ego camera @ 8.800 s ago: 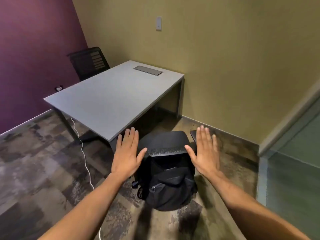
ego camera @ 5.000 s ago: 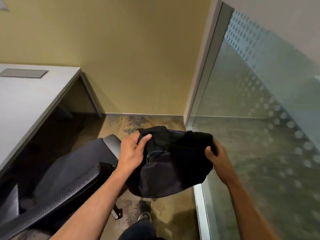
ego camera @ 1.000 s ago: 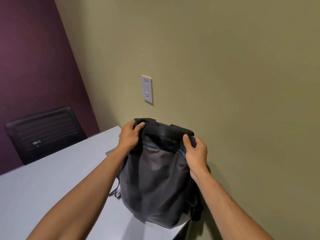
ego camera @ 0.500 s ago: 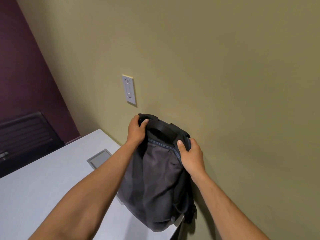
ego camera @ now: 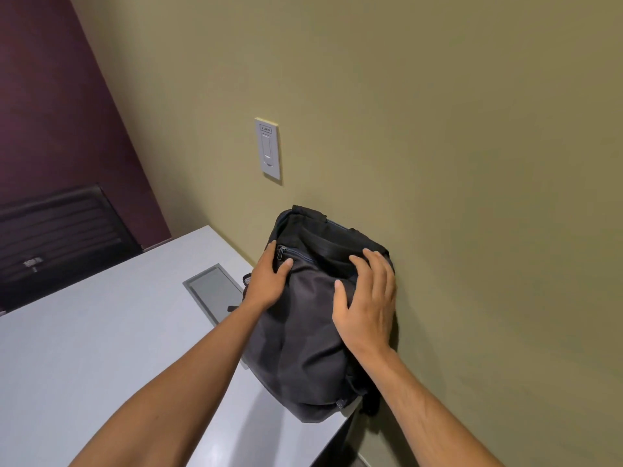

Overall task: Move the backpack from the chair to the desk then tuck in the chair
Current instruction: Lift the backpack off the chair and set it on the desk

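So, the backpack (ego camera: 310,335) is on the desk (ego camera: 101,358), standing at the desk's far right corner with its back against the olive wall (ego camera: 455,163). Its bottom sits right at the desk's right edge; a bit of strap hangs past that edge, between desk and wall.

Left hand (ego camera: 268,281): flat against the backpack's left upper side, thumb across the front just under the zipper pull (ego camera: 279,252), fingers loosely curved round the side. More resting than clamping; can't tell whether the hidden fingers grip anything.

Right hand (ego camera: 367,305): palm down on the upper right of the backpack, fingers spread and half open, fingertips (ego camera: 371,256) touching the dark top flap. Nothing pinched, thumb lying on the grey front panel.

The backpack's top sits between the two hands and beyond the fingertips, leaning on the wall. Both forearms are bare and come in from the near side.

Left of the left hand, a grey cable hatch (ego camera: 212,291) is set flush in the desk, partly covered by the backpack and the left wrist. Above and beyond the hands, a white wall switch (ego camera: 268,148). Far left of the left hand, past the desk, a black chair back (ego camera: 57,230) stands against the purple wall (ego camera: 50,96).
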Demonstrator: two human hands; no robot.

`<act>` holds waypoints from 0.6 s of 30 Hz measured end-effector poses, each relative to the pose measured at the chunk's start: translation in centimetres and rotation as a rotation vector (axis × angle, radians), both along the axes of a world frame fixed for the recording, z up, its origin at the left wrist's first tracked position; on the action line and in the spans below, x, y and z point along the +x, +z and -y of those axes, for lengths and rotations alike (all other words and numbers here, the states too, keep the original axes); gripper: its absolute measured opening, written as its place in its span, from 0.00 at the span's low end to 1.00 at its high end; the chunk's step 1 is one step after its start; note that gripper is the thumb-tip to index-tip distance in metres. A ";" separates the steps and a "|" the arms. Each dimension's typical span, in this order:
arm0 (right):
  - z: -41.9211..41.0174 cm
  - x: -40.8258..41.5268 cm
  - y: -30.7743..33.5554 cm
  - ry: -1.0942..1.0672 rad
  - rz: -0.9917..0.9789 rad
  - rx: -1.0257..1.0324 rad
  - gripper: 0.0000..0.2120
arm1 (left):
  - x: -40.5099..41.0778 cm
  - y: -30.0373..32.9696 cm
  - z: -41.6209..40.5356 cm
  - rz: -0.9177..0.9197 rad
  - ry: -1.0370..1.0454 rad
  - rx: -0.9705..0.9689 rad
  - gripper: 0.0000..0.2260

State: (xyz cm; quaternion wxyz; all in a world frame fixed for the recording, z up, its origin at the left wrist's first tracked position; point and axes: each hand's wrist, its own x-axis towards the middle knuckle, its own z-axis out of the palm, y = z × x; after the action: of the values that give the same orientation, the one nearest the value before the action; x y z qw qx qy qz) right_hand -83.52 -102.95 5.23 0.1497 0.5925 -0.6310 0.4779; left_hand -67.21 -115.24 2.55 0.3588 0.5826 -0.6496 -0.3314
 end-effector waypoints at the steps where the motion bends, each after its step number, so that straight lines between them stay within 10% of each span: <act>1: 0.0 0.5 -0.4 0.073 -0.044 0.009 0.19 | 0.3 -0.6 -0.6 0.005 0.013 0.003 0.29; 18: 2.9 12.6 -5.5 0.592 -0.268 0.520 0.33 | 16.5 -6.9 -12.9 0.252 0.400 0.057 0.27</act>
State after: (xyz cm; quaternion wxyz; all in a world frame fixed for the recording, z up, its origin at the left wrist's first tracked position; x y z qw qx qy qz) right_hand -70.92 -105.88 -0.28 -0.0683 0.8234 -0.5079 0.2438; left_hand -50.76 -102.34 -4.38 0.3169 0.7463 -0.5513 -0.1967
